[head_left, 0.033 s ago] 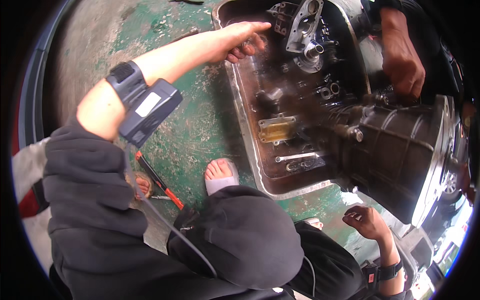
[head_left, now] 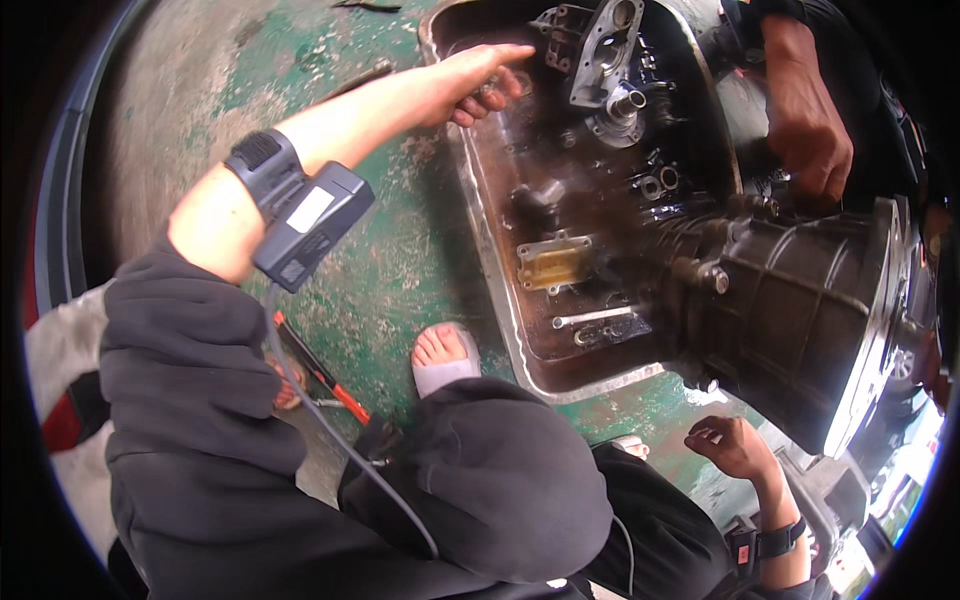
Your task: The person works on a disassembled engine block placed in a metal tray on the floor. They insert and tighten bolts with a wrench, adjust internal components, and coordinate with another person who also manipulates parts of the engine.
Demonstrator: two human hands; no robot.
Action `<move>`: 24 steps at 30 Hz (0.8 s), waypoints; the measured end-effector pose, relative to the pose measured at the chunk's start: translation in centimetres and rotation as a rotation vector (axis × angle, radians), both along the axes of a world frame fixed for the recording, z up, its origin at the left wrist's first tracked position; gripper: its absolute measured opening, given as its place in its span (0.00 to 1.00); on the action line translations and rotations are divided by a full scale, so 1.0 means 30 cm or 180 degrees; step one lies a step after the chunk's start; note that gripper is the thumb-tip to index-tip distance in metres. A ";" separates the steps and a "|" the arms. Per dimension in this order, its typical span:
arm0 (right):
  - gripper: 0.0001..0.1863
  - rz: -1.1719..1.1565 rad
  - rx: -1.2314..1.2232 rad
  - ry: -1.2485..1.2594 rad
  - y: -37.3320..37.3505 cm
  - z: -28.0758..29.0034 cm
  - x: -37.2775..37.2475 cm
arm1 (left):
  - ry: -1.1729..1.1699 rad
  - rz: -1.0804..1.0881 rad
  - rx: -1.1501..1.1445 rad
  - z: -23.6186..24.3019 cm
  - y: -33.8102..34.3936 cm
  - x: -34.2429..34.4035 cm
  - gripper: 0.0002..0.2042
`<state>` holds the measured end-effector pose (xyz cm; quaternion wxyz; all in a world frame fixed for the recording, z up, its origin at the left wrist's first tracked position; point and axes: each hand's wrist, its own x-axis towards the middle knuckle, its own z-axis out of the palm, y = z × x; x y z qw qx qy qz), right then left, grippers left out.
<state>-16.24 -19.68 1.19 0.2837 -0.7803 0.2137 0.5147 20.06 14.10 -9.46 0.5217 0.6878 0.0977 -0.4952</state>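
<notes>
My left hand (head_left: 482,85) is held over the left rim of an oily metal tray (head_left: 480,240), forefinger stretched out and the other fingers loosely bent, holding nothing I can see. Closest to its fingertips are a dark metal bracket (head_left: 562,45) and a grey casting plate (head_left: 603,60). My right hand (head_left: 735,447) hangs below a large ribbed gearbox housing (head_left: 780,320), its fingers loosely curled and apart from it, with nothing visible in them. Within the tray lie a flanged shaft piece (head_left: 620,120), a yellowish rectangular cover (head_left: 556,262) and a wrench (head_left: 595,317).
Another person's hand (head_left: 812,150) reaches down behind the housing, what it touches hidden. On the worn green floor (head_left: 385,240) lies a red-and-black tool (head_left: 325,370); dark pliers (head_left: 367,5) lie at the far edge. A cable (head_left: 345,450) runs from my left forearm device.
The view has shifted very slightly. Both my hands keep their pose, and the parts in the tray stay put.
</notes>
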 end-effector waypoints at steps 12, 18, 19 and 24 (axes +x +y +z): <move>0.16 0.0026 0.0057 -0.0127 -0.015 -0.257 -0.123 | -0.2130 -0.3114 0.1294 -0.247 -0.057 0.186 0.15; 0.18 -0.0056 0.0422 -0.0112 -0.053 -0.363 -0.170 | -0.2778 -0.3321 0.1471 -0.230 -0.096 0.114 0.18; 0.18 -0.0046 0.0364 0.0028 -0.060 -0.366 -0.172 | -0.2944 -0.3187 0.1303 -0.221 -0.099 0.105 0.19; 0.17 -0.0029 0.0065 0.0339 -0.101 -0.325 -0.150 | -0.3169 -0.3179 0.0776 -0.231 -0.266 0.047 0.17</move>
